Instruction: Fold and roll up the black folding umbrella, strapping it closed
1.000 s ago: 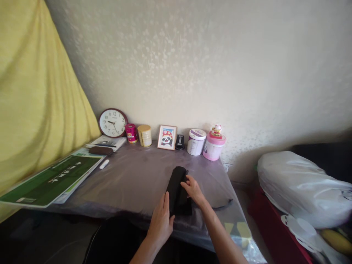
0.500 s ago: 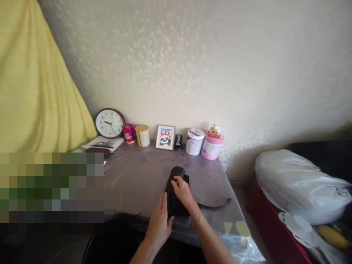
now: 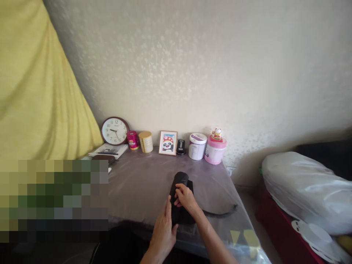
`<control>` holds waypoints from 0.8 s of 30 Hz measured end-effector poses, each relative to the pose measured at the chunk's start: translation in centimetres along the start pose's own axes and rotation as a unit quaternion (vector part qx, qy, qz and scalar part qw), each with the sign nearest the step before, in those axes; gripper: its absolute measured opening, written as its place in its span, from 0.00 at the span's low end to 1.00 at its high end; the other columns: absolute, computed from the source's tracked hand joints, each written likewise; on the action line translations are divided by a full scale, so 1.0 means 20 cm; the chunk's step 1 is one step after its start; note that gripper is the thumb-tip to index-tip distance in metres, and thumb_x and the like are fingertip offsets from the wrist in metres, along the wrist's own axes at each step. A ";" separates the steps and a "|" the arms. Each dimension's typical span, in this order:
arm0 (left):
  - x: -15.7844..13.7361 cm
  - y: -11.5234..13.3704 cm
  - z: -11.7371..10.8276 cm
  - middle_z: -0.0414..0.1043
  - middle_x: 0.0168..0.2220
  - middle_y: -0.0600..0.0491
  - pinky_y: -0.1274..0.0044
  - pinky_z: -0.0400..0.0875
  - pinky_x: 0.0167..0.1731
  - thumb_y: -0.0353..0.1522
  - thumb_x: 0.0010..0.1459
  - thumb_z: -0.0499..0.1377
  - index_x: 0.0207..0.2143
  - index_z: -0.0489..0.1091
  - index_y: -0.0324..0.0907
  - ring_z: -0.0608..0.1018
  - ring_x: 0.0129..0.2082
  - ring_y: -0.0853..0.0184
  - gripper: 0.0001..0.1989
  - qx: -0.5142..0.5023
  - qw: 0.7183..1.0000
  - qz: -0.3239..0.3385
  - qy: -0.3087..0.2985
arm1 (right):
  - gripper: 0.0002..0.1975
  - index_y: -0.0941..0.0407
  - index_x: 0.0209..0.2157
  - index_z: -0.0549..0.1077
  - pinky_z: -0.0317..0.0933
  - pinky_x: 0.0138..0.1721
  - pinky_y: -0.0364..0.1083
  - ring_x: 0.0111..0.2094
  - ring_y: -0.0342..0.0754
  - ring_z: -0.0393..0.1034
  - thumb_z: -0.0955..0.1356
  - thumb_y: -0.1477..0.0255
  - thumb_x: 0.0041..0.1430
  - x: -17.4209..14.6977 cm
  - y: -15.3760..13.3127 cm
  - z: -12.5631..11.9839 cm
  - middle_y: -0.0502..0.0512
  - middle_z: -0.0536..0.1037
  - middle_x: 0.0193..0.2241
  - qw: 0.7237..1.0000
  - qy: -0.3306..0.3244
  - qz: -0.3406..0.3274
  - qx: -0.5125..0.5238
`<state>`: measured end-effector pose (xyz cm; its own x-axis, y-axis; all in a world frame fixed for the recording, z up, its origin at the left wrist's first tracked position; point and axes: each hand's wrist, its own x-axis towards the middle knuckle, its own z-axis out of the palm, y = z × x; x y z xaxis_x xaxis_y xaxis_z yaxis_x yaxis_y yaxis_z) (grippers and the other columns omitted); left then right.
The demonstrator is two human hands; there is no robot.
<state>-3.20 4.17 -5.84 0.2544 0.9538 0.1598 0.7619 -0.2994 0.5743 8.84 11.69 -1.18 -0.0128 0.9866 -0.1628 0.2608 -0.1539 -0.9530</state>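
Observation:
A black rolled fabric bundle (image 3: 180, 179) lies on the table near its front edge; its exact kind I cannot make out. From its right side a thin black strap (image 3: 222, 213) trails across the table. My left hand (image 3: 164, 227) holds the bundle's left side, fingers along it and thumb at the near end. On top of the roll, my right hand (image 3: 185, 198) has its fingers curled against the black fabric. That hand and forearm cover part of the roll and of the flat fabric to its right.
Along the wall stand a clock (image 3: 114, 131), a pink can (image 3: 133, 140), a yellow-lidded can (image 3: 146, 142), a framed panda picture (image 3: 168, 143), a black object (image 3: 180, 146), a white tub (image 3: 197, 146) and a pink tub (image 3: 215, 151) carrying a cat figurine (image 3: 217, 134). White plastic bag (image 3: 305, 187) at right.
The whole scene has shifted slightly down and right in view. My right hand's fingers have moved a little on the roll; my left hand keeps its place at the left side.

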 end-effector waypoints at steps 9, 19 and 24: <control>-0.01 0.04 -0.05 0.43 0.64 0.45 0.70 0.55 0.56 0.24 0.49 0.49 0.62 0.38 0.43 0.56 0.61 0.61 0.38 0.001 0.999 -0.023 -0.030 | 0.14 0.57 0.41 0.71 0.65 0.27 0.43 0.24 0.45 0.72 0.59 0.73 0.55 0.00 0.02 -0.01 0.53 0.76 0.26 0.976 0.088 -0.106 -0.169; 0.00 -0.02 0.04 0.45 0.63 0.43 0.68 0.54 0.59 0.25 0.47 0.47 0.61 0.42 0.32 0.53 0.62 0.61 0.36 0.021 1.000 -0.006 0.006 | 0.31 0.66 0.52 0.62 0.57 0.51 0.55 0.51 0.60 0.63 0.64 0.61 0.51 0.06 0.16 -0.01 0.71 0.68 0.47 0.905 0.295 -0.161 -0.260; 0.00 -0.05 0.11 0.47 0.63 0.41 0.67 0.56 0.58 0.24 0.47 0.47 0.60 0.47 0.31 0.54 0.61 0.60 0.35 0.060 0.998 -0.001 0.029 | 0.36 0.69 0.52 0.61 0.55 0.53 0.56 0.54 0.63 0.59 0.64 0.56 0.48 0.18 0.28 0.03 0.76 0.65 0.51 0.929 0.314 -0.123 -0.152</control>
<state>-2.62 4.36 -8.08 0.2210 0.9529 0.2078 0.8289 -0.2958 0.4747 9.67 14.27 -7.31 0.4327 0.8416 0.3231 0.5872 0.0088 -0.8094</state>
